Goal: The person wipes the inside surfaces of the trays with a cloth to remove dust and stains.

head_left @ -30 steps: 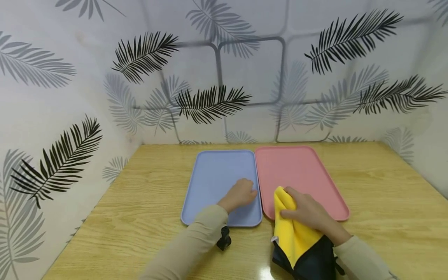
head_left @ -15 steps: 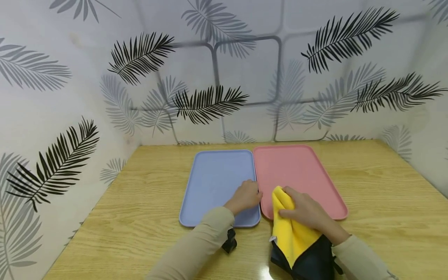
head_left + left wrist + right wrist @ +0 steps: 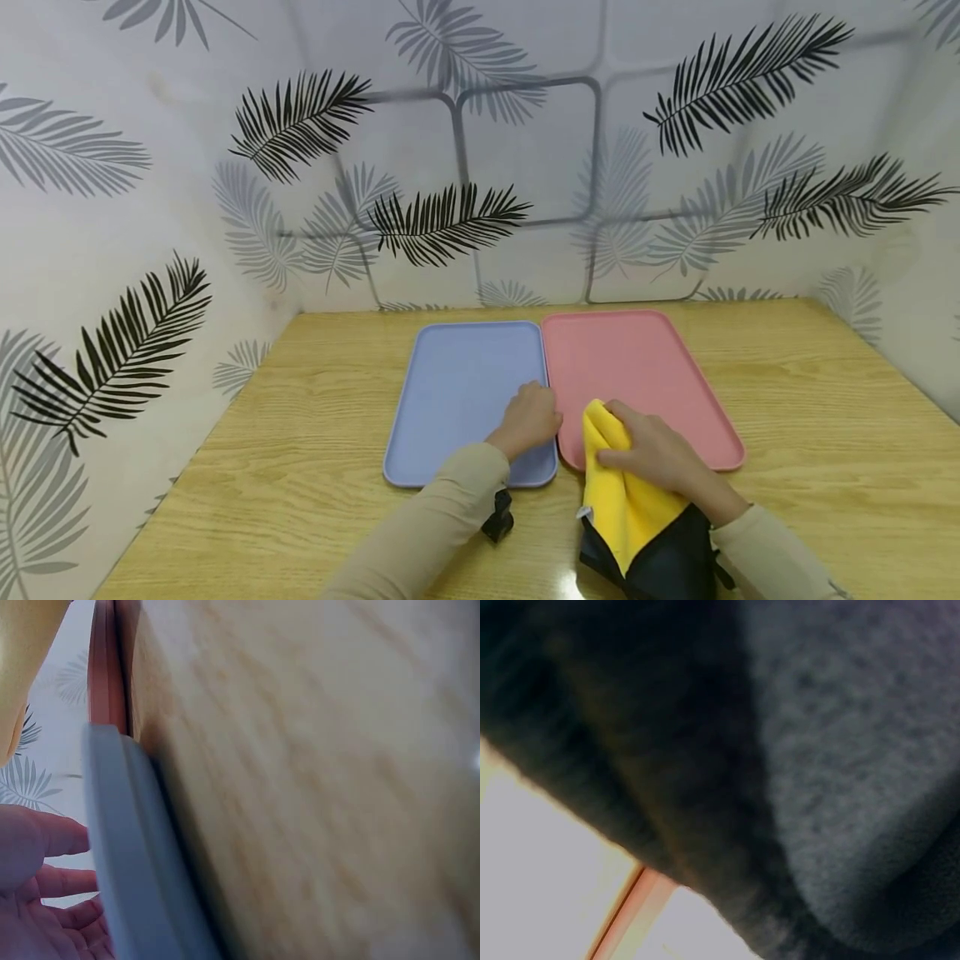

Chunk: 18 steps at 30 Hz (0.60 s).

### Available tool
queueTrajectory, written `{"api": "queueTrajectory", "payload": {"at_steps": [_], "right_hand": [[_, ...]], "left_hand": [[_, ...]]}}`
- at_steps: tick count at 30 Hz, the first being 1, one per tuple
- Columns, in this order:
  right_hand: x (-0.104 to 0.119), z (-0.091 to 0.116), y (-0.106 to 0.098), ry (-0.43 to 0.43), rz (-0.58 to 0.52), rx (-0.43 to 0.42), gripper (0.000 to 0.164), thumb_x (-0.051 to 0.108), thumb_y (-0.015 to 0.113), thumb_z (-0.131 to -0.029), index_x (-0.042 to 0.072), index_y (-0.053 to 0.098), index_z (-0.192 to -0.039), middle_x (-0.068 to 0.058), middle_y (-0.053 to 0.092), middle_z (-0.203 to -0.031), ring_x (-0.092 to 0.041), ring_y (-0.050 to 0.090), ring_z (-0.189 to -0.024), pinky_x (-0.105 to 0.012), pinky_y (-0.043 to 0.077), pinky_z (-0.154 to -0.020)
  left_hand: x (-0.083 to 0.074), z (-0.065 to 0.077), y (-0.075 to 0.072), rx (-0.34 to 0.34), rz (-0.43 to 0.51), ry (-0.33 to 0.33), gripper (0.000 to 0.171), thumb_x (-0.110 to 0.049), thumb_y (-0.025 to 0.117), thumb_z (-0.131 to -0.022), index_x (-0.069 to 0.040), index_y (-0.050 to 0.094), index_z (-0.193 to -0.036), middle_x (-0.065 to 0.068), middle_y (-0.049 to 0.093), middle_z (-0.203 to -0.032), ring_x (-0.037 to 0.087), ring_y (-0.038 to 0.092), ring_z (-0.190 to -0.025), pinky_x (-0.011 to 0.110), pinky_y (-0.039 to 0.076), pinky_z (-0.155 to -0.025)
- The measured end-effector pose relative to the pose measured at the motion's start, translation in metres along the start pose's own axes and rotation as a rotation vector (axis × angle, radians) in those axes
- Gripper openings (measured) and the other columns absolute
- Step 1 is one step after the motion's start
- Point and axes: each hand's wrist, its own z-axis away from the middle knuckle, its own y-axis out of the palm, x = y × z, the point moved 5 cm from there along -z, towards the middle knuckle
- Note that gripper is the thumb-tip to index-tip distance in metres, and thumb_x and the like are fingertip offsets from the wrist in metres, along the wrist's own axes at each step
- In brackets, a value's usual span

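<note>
My right hand (image 3: 660,446) grips the upper end of a yellow-and-black cloth (image 3: 626,508), its thumb and fingers on the yellow part. The soft yellow section stands up in folds, and a black section lies below it at the front edge of view. Dark and grey fabric (image 3: 855,750) fills most of the right wrist view. Over the right side of the blue tray (image 3: 450,392) is my left hand (image 3: 528,417), its back upward. In the left wrist view its fingers (image 3: 64,881) are loosely bent beside the blue tray's rim, with nothing seen in them.
A pink tray (image 3: 622,358) lies against the right side of the blue one, partly behind the cloth. Both lie on a wooden table (image 3: 300,433). Behind it hangs a leaf-patterned backdrop (image 3: 525,150). A black wrist device (image 3: 497,517) sits under the left sleeve.
My left hand has shifted slightly right across the blue tray, toward the pink one. The right hand keeps its hold on the cloth. The head view has moved a little.
</note>
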Motion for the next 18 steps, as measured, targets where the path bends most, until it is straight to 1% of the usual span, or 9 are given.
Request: {"api": "queueTrajectory", "payload": {"at_steps": [2, 4, 6, 8, 11, 15, 18], "right_hand": [[0.0, 0.0, 0.0, 0.002, 0.0, 0.001, 0.047, 0.021, 0.065, -0.078, 0.006, 0.045, -0.117, 0.0, 0.044, -0.066, -0.013, 0.043, -0.055, -0.029, 0.036, -0.051], [0.0, 0.0, 0.0, 0.003, -0.003, 0.004, 0.046, 0.022, 0.065, -0.078, 0.006, 0.045, -0.117, 0.0, 0.044, -0.066, -0.014, 0.043, -0.055, -0.029, 0.036, -0.051], [0.0, 0.0, 0.0, 0.003, -0.004, 0.007, 0.046, 0.022, 0.064, -0.078, 0.006, 0.045, -0.117, 0.0, 0.044, -0.066, -0.014, 0.043, -0.055, -0.029, 0.036, -0.051], [0.0, 0.0, 0.0, 0.001, -0.002, 0.008, 0.047, 0.022, 0.064, -0.078, 0.006, 0.045, -0.117, 0.0, 0.044, -0.066, -0.014, 0.043, -0.055, -0.029, 0.036, -0.051], [0.0, 0.0, 0.0, 0.0, -0.004, 0.008, 0.047, 0.021, 0.064, -0.078, 0.006, 0.045, -0.118, 0.0, 0.044, -0.066, -0.014, 0.043, -0.055, -0.029, 0.036, -0.052], [0.001, 0.001, -0.001, 0.0, -0.006, 0.006, 0.046, 0.022, 0.065, -0.078, 0.006, 0.045, -0.117, 0.0, 0.044, -0.066, -0.014, 0.043, -0.056, -0.029, 0.036, -0.052], [0.0, 0.001, 0.0, 0.004, -0.004, 0.008, 0.045, 0.022, 0.065, -0.077, 0.007, 0.046, -0.116, 0.0, 0.044, -0.067, -0.014, 0.043, -0.057, -0.03, 0.036, -0.052]], "left_hand": [[-0.001, -0.001, 0.0, -0.013, -0.013, 0.001, 0.02, -0.011, 0.058, -0.08, -0.006, 0.05, -0.062, 0.009, 0.05, -0.074, 0.023, 0.05, -0.072, 0.034, 0.043, -0.06], [-0.001, -0.003, 0.0, -0.022, -0.007, -0.013, 0.02, -0.01, 0.059, -0.078, -0.006, 0.049, -0.061, 0.009, 0.05, -0.072, 0.023, 0.05, -0.07, 0.033, 0.043, -0.057], [-0.002, -0.005, 0.0, -0.017, 0.018, -0.045, 0.022, -0.009, 0.059, -0.078, -0.007, 0.048, -0.059, 0.009, 0.051, -0.069, 0.022, 0.05, -0.065, 0.031, 0.043, -0.053], [-0.002, -0.008, -0.001, -0.001, 0.049, -0.09, 0.023, -0.01, 0.059, -0.079, -0.007, 0.046, -0.06, 0.007, 0.05, -0.066, 0.019, 0.049, -0.061, 0.03, 0.041, -0.05], [-0.003, -0.012, -0.001, 0.043, 0.088, -0.162, 0.022, -0.013, 0.058, -0.08, -0.009, 0.047, -0.062, 0.004, 0.049, -0.064, 0.017, 0.045, -0.057, 0.029, 0.039, -0.047], [-0.004, -0.017, -0.001, 0.074, 0.081, -0.229, 0.019, -0.015, 0.058, -0.082, -0.01, 0.05, -0.066, 0.003, 0.05, -0.065, 0.016, 0.046, -0.057, 0.031, 0.039, -0.048], [-0.003, -0.018, 0.002, 0.075, 0.06, -0.248, 0.018, -0.016, 0.06, -0.08, -0.011, 0.05, -0.066, 0.002, 0.051, -0.065, 0.016, 0.048, -0.059, 0.032, 0.041, -0.05]]}}
